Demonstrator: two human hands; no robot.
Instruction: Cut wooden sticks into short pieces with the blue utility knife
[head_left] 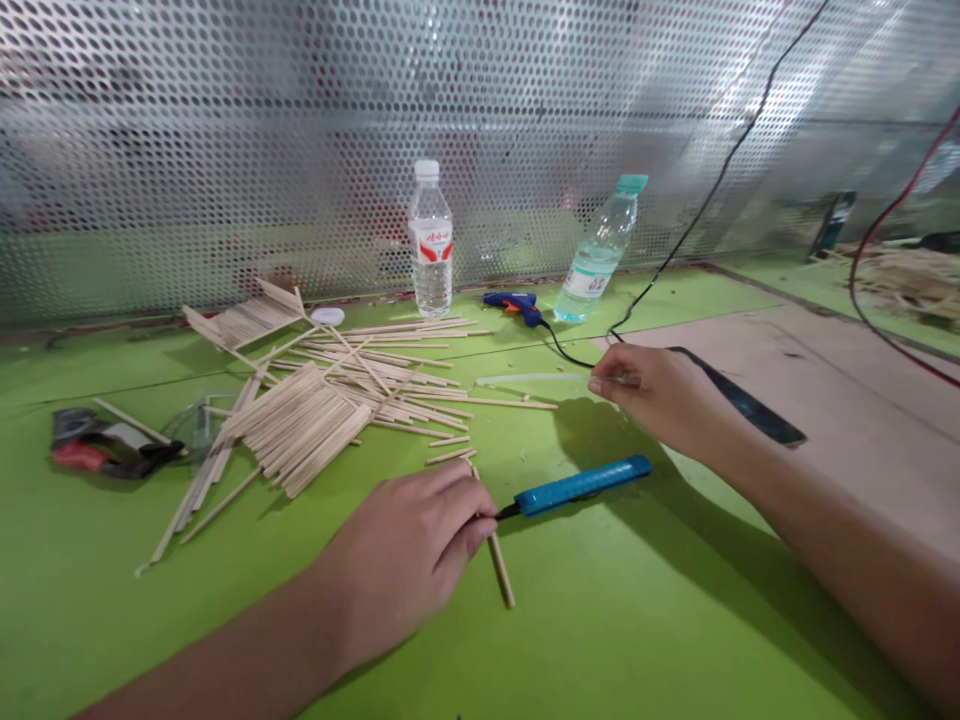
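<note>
My left hand (pixel 424 545) is closed, its fingertips pinched at the dark front end of a blue-handled utility knife (pixel 581 487). The knife's blade is hidden by the fingers. A short wooden stick (pixel 501 572) runs under those fingertips, and whether they touch it I cannot tell. Between thumb and fingers of my right hand (pixel 649 390) is one end of a thin translucent glue stick (pixel 532 379), which points left above the green table (pixel 585 620). Left of both hands lies a pile of wooden sticks (pixel 405 385), with a panel of sticks set side by side (pixel 300 425).
A clear water bottle (pixel 431 255) and a tilted green-capped bottle (pixel 600 250) stand by the perforated metal screen (pixel 300 150). Between them lies a blue glue gun (pixel 517 305) with a cord. A black phone-like slab (pixel 742 400) is beside my right wrist. At far left lies a black-and-red tool (pixel 97 450).
</note>
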